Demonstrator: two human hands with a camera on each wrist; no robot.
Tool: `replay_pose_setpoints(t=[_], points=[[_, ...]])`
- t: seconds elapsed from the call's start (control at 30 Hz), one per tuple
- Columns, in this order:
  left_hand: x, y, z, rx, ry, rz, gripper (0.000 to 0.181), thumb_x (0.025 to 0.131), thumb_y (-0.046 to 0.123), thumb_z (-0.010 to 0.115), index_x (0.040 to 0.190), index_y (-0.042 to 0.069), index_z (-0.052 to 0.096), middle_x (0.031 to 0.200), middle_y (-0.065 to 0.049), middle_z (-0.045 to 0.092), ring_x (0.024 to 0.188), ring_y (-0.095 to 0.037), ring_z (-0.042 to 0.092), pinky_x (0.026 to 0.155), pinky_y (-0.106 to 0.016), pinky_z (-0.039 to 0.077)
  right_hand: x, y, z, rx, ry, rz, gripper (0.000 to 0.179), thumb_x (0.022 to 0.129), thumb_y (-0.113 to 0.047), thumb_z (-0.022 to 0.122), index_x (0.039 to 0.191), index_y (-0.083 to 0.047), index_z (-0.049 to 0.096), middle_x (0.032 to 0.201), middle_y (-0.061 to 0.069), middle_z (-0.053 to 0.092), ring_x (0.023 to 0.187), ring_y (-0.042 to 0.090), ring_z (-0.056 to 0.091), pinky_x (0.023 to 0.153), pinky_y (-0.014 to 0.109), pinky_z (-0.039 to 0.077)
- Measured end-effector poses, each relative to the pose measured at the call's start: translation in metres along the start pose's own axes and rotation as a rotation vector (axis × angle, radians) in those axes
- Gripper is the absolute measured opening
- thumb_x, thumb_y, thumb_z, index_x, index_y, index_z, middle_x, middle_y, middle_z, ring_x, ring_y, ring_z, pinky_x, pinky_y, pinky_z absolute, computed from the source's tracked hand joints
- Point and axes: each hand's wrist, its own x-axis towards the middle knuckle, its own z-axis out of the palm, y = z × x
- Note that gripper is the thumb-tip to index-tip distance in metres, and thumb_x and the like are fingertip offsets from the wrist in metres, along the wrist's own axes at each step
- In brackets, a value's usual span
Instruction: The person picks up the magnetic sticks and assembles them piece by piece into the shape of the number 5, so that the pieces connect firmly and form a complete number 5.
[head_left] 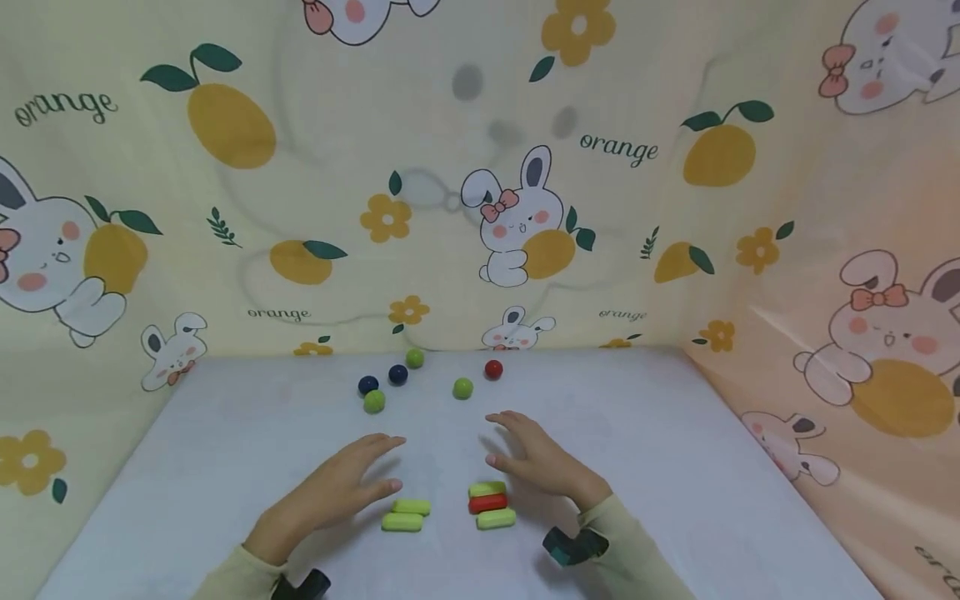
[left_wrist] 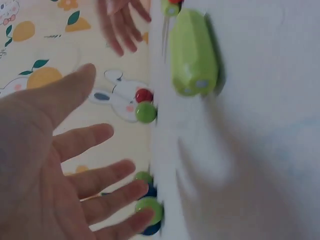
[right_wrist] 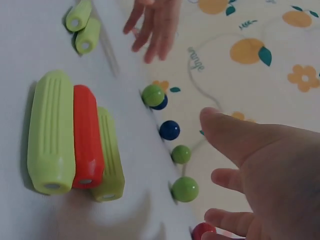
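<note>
My left hand (head_left: pixel 337 483), fingers spread, hovers above the table just beyond a pair of light green rods (head_left: pixel 402 522) lying side by side. My right hand (head_left: pixel 543 458) is also held over the table with its fingers apart. Nearest to it, two light green rods (right_wrist: pixel 51 132) lie against a red rod (right_wrist: pixel 87 137) between them. The rods are ribbed, with small metallic spots at their ends. Neither hand touches anything. Farther off sit three green balls (head_left: pixel 462 388), two dark blue balls (head_left: pixel 398 375) and one red ball (head_left: pixel 493 369).
The balls stand near the back edge of the white table (head_left: pixel 637 417). Behind it hangs a cloth (head_left: pixel 450 250) printed with rabbits, oranges and flowers, which also runs down both sides. A dark wrist camera (head_left: pixel 573 546) sits at the right sleeve.
</note>
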Motion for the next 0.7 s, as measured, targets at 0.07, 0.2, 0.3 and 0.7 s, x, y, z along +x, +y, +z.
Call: replay_pose_setpoints(t=[0.07,0.2,0.3,0.7], points=[[0.002,0.001,0.002,-0.033,-0.020,0.031,0.055,0.096,0.037,0.068,0.144,0.015,0.054,0.149,-0.017,0.052,0.141,-0.041,0.046,0.113,-0.063,0.036,0.001,0.000,-0.001,0.041,0.011,0.000,0.062,0.097,-0.037,0.066,0.150,-0.012,0.045,0.158,0.016,0.040,0.148,0.040,0.034,0.118,0.063,0.029],[0.002,0.002,0.008,-0.068,-0.064,0.089,0.047,0.094,0.031,0.071,0.135,0.009,0.062,0.139,-0.019,0.060,0.132,-0.044,0.054,0.109,-0.063,0.040,0.001,-0.001,-0.002,0.130,-0.003,0.030,0.061,0.098,-0.035,0.066,0.150,-0.012,0.045,0.157,0.013,0.043,0.148,0.040,0.036,0.117,0.063,0.031],[0.001,0.001,0.013,-0.085,-0.081,0.104,0.041,0.092,0.027,0.074,0.125,0.005,0.068,0.130,-0.019,0.064,0.125,-0.044,0.058,0.106,-0.063,0.042,0.001,-0.001,-0.001,0.185,-0.022,0.049,0.059,0.099,-0.034,0.065,0.149,-0.010,0.046,0.153,0.014,0.049,0.142,0.040,0.044,0.113,0.063,0.037],[0.008,-0.004,0.025,-0.071,-0.117,0.119,0.025,0.089,0.021,0.076,0.110,0.007,0.075,0.106,0.000,0.071,0.101,-0.022,0.066,0.091,-0.043,0.054,0.006,0.010,0.007,0.207,-0.056,0.064,0.054,0.100,-0.032,0.063,0.146,-0.008,0.049,0.133,0.014,0.063,0.125,0.032,0.057,0.108,0.056,0.045]])
